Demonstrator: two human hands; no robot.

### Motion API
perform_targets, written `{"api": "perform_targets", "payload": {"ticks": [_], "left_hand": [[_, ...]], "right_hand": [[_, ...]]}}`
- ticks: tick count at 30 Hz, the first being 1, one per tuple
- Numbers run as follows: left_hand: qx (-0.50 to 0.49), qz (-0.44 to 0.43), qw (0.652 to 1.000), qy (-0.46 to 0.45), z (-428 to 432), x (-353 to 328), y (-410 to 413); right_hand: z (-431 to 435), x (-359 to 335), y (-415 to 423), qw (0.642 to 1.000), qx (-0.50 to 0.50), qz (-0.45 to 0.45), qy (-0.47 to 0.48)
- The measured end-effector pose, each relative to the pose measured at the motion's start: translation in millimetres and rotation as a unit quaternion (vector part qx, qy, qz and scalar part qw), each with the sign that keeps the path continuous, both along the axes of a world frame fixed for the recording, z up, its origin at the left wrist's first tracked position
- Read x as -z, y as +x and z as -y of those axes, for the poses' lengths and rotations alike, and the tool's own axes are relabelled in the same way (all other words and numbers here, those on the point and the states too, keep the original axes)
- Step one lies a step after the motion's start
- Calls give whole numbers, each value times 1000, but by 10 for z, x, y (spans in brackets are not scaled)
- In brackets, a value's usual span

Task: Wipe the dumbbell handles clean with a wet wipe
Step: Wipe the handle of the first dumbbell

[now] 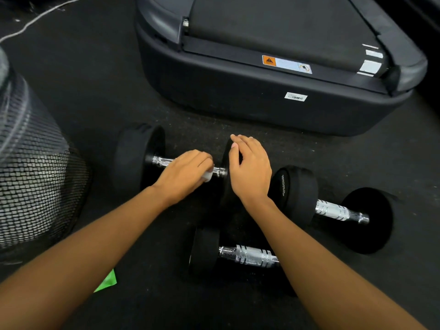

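Observation:
Three black dumbbells with chrome handles lie on the dark floor. My left hand curls around the handle of the far-left dumbbell, holding a white wet wipe against the chrome. My right hand rests with straight fingers on that dumbbell's right weight head, which it mostly hides. A second dumbbell lies to the right. The third dumbbell lies nearer to me, partly under my right forearm.
The rear end of a black treadmill stands just beyond the dumbbells. A black mesh basket stands at the left. A green packet lies on the floor by my left forearm. A white cord runs across the far left.

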State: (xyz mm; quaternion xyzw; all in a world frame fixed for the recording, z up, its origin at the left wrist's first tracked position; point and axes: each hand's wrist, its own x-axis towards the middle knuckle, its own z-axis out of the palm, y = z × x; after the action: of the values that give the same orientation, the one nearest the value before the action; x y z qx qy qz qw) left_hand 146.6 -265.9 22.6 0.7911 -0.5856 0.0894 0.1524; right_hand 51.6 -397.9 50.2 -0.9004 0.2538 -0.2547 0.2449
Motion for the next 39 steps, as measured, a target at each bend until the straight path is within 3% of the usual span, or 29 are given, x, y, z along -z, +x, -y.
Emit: {"api": "perform_targets", "payload": {"ticks": [8, 14, 21, 28, 35, 39], "left_hand": [[5, -31, 999, 8, 168, -6, -100], [-43, 25, 998, 28, -142, 46, 87], [-167, -95, 973, 126, 138, -59, 129], [-60, -143, 982, 111, 193, -42, 24], [-135, -91, 975, 148, 171, -17, 148], [-79, -122, 982, 124, 211, -5, 53]], "right_hand": [[-4, -6, -3, 1000, 0, 5, -1], [5, 4, 11, 1000, 0, 9, 5], [8, 2, 12, 1000, -3, 5, 6], [-9, 16, 7, 1000, 6, 22, -1], [-6, 8, -1, 1000, 0, 11, 4], [-2, 1, 2, 1000, 1, 5, 6]]}}
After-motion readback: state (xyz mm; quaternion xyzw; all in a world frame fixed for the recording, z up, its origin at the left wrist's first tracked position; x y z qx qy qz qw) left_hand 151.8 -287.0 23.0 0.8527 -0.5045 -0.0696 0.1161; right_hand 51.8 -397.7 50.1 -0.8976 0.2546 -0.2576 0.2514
